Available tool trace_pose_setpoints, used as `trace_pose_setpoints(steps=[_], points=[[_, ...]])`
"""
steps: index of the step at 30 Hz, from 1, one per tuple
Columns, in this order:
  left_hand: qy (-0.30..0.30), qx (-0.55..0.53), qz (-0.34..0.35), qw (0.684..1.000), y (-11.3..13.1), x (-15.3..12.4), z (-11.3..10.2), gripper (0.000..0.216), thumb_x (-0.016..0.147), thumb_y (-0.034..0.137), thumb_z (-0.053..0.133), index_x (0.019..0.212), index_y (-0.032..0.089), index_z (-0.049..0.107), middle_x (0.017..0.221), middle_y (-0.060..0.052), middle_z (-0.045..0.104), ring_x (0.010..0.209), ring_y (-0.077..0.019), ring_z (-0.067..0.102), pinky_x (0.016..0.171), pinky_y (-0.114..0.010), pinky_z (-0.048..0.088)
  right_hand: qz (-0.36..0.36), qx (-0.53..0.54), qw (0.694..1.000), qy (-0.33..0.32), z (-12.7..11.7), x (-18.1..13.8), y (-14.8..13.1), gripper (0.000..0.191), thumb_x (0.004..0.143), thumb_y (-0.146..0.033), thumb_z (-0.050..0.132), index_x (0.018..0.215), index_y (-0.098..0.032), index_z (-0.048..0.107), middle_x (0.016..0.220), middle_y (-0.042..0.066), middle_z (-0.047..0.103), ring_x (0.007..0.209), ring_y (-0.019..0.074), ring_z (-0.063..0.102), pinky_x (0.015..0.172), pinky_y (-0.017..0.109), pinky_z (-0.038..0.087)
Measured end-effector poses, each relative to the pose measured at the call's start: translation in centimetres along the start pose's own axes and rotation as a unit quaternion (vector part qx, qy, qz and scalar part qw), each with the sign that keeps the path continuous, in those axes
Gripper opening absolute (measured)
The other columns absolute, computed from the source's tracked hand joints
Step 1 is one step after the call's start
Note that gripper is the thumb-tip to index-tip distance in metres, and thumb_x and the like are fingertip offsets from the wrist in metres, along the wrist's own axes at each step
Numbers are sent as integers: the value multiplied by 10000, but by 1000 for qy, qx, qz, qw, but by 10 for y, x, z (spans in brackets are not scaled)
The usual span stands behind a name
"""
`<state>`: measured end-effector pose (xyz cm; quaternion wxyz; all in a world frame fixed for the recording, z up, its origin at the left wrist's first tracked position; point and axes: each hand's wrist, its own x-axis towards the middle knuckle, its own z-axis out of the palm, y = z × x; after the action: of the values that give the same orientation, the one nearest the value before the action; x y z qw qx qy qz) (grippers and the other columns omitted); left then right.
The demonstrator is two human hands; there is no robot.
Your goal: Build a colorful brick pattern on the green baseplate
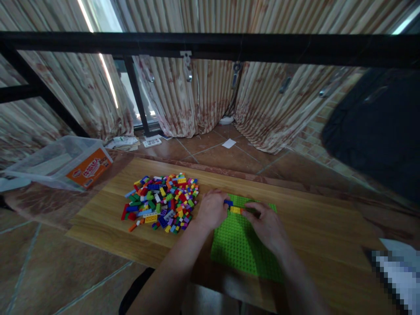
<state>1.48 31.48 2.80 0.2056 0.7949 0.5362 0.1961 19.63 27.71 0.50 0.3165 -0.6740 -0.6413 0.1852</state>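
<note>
A green studded baseplate (239, 245) lies on the wooden table under both hands. Near its far edge, my left hand (212, 209) is closed with its fingertips at a blue toy brick (229, 202). Right beside that is a yellow toy brick (235, 210). At its right end a small orange toy brick (242, 211) shows, pinched at the fingertips of my right hand (265, 221). The fingers partly cover these bricks, so I cannot tell whether each is pressed onto the studs.
A heap of mixed toy bricks (164, 201) spreads left of the baseplate on the wooden table (321, 236). A clear plastic bin (62, 162) with an orange label stands at the far left. A black rail (210, 46) crosses before curtains. A dark cloth-like shape (377, 127) is at right.
</note>
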Motion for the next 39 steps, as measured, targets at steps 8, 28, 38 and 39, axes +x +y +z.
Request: trace_pose_setpoints(steps=[8, 28, 38, 39], points=[[5, 6, 4, 1000, 0, 0, 0, 216, 810, 119, 582, 962, 208, 709, 997, -53, 693, 1005, -224, 606, 956, -374, 468, -37, -1, 999, -23, 1, 2, 3, 173, 781, -336, 609, 835, -243, 743, 900, 44, 680, 845, 203, 630, 816, 365, 474], [1, 25, 3, 1000, 2, -4, 4, 235, 817, 117, 553, 970, 200, 712, 1005, -67, 659, 1023, -225, 563, 961, -369, 450, -16, 16, 997, -73, -1, 9, 5, 150, 757, -309, 651, 829, -232, 757, 886, 44, 662, 808, 193, 622, 794, 347, 462], [-1, 37, 0, 999, 3, -5, 5, 233, 827, 132, 546, 978, 211, 704, 1009, -58, 656, 1021, -222, 560, 972, -369, 442, -33, 15, 995, -90, -2, 11, 10, 143, 780, -317, 647, 844, -250, 756, 892, 41, 640, 822, 193, 620, 796, 346, 464], [0, 36, -2, 999, 3, -5, 6, 237, 827, 131, 545, 985, 212, 702, 1014, -57, 655, 1023, -221, 560, 973, -368, 441, -32, 14, 995, -93, -2, 11, 10, 144, 782, -316, 647, 847, -251, 758, 895, 42, 639, 828, 195, 622, 800, 349, 464]])
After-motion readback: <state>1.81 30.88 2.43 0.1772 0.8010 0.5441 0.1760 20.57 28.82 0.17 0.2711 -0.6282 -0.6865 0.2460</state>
